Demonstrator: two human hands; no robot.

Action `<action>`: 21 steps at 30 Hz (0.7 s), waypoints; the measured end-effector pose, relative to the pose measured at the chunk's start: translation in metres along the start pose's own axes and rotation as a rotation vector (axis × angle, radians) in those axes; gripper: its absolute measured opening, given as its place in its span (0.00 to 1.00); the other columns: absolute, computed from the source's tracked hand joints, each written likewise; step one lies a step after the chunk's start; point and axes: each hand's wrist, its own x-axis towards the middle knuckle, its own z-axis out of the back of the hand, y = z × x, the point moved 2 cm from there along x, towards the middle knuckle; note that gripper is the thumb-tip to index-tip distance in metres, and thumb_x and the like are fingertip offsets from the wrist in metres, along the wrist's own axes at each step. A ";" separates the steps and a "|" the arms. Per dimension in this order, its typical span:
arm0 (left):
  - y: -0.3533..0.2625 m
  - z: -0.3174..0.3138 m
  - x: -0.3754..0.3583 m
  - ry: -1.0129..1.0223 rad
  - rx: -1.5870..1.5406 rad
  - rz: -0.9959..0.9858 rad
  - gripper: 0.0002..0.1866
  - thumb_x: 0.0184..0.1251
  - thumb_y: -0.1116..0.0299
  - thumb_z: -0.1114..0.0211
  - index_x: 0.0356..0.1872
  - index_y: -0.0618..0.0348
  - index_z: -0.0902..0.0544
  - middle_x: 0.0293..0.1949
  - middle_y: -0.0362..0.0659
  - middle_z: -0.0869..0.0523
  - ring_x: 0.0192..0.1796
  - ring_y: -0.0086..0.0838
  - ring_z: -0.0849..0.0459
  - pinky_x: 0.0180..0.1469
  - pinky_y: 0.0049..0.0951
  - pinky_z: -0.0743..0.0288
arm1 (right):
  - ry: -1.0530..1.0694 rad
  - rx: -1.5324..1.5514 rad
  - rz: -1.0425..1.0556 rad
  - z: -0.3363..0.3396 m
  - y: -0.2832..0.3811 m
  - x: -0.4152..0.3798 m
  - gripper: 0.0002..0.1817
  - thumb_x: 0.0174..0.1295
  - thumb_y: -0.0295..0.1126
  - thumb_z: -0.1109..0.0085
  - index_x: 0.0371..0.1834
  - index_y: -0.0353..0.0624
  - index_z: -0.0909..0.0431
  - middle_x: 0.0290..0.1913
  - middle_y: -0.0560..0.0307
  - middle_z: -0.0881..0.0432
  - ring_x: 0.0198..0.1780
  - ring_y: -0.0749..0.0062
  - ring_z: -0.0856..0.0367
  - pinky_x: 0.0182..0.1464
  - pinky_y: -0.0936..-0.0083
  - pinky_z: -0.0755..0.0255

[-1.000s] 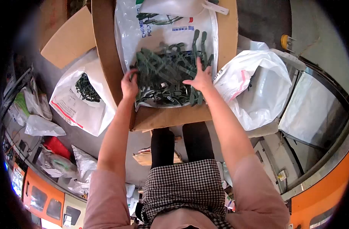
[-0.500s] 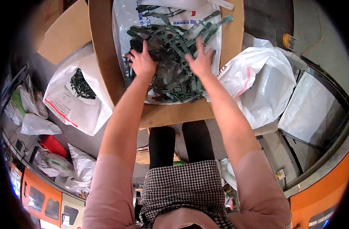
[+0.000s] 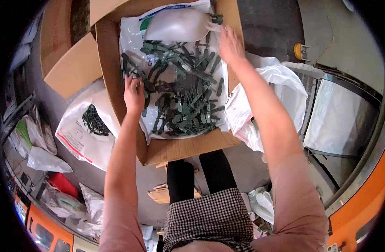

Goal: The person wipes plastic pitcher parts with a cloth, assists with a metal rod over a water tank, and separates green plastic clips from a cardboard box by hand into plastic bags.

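Dark green plastic pieces lie heaped on a white printed bag inside an open cardboard box. A translucent white scoop rests at the far end of the box, its handle pointing right. My right hand is closed at the end of that handle, with the fingertips partly hidden. At the box's left side, my left hand has its fingers bent at some green pieces; whether it grips one is unclear.
Left of the box stands a white bag with more green pieces in its mouth. Another white bag is at the right, beside a metal frame. Cardboard flaps stick out at the upper left. Orange machines stand at the lower corners.
My right hand has gone from the pieces up to the scoop handle. My left hand has shifted left and down. More of the scoop and box shows, and the heap is spread differently.
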 end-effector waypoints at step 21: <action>-0.073 0.056 -0.168 0.396 -0.107 0.333 0.14 0.56 0.69 0.32 0.44 0.57 0.17 0.53 0.49 0.26 0.56 0.44 0.25 0.63 0.37 0.35 | 0.629 0.331 -0.454 0.119 0.103 -0.136 0.49 0.58 0.44 0.42 0.69 0.20 0.59 0.47 0.28 0.22 0.49 0.45 0.19 0.55 0.63 0.26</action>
